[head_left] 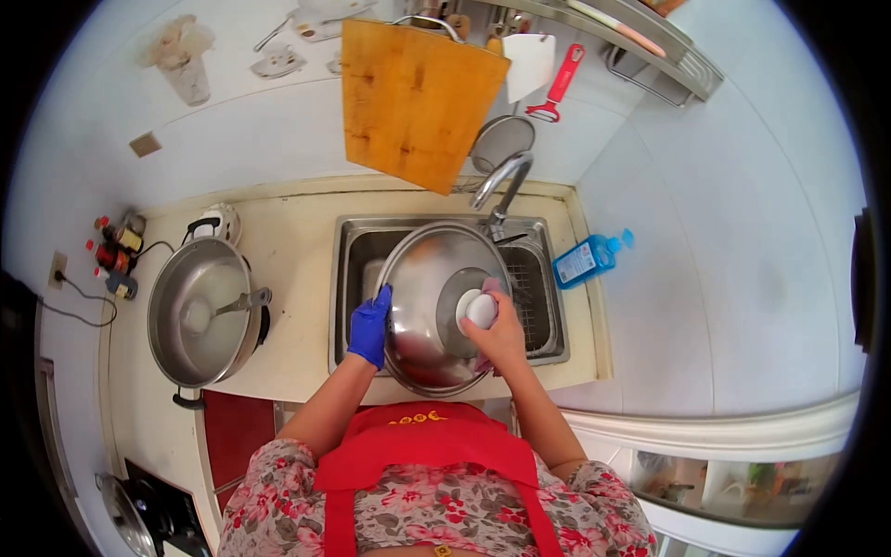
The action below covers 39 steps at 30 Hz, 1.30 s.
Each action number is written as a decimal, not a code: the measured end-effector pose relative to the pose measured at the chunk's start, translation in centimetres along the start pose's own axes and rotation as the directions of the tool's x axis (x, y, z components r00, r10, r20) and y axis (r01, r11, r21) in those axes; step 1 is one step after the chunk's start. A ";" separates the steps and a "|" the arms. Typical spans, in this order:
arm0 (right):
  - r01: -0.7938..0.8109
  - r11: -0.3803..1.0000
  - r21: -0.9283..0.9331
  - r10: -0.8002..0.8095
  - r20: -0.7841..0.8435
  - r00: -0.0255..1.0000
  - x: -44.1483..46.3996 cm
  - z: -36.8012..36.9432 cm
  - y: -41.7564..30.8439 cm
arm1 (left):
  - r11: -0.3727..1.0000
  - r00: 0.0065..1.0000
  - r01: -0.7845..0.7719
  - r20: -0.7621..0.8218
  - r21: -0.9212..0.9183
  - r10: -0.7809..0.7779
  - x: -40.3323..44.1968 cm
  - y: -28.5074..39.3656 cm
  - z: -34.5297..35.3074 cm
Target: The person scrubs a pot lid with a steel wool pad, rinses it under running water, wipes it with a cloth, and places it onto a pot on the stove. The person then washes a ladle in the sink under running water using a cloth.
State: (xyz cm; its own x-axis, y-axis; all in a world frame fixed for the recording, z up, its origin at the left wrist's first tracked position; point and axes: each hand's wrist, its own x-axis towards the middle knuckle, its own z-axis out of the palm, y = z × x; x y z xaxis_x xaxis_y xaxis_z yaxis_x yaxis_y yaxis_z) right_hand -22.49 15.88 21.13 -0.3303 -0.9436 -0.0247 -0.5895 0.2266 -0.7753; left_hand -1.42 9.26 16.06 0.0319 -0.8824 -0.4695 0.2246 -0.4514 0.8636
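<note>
A large round metal lid (418, 316) is held over the steel sink (348, 241), its outer side with a white knob (481, 311) facing up. My left hand (369, 327), in a blue glove, grips the lid's left edge with its fingers closed. My bare right hand (501, 332) is at the knob, fingers closed round a pinkish cloth (490, 286) that shows above and below the hand. The chrome faucet (506, 181) stands behind the lid.
On the left counter sits a large pan (167, 316) with a ladle (246, 302). Sauce bottles (116, 255) stand farther left. A blue soap bottle (580, 263) is right of the sink. A cutting board (413, 97) and red peeler (560, 79) hang behind.
</note>
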 end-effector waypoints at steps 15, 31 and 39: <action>0.173 0.972 -0.158 -0.166 0.058 0.984 1.6 2.4 -1.9 | 0.998 0.987 0.034 -0.156 -0.057 -0.043 1.7 -4.1 -3.6; 0.313 0.933 -0.177 -0.279 0.193 0.941 3.1 2.4 -1.3 | 0.990 0.932 -0.084 -0.361 -0.112 0.038 0.4 -6.9 -2.9; 0.471 0.868 -0.158 -0.358 0.458 0.814 0.7 6.3 -4.1 | 0.930 0.817 -0.003 -0.537 -0.369 -0.210 -3.8 -9.8 -7.6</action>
State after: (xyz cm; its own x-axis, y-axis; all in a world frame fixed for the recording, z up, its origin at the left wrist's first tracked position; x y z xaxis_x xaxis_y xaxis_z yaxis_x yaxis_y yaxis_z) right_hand -15.61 12.74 20.32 0.2801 -0.9595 -0.0314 -0.7839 -0.2097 -0.5843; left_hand 3.69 18.10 7.96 0.5016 -0.5550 -0.6636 0.5676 -0.3678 0.7366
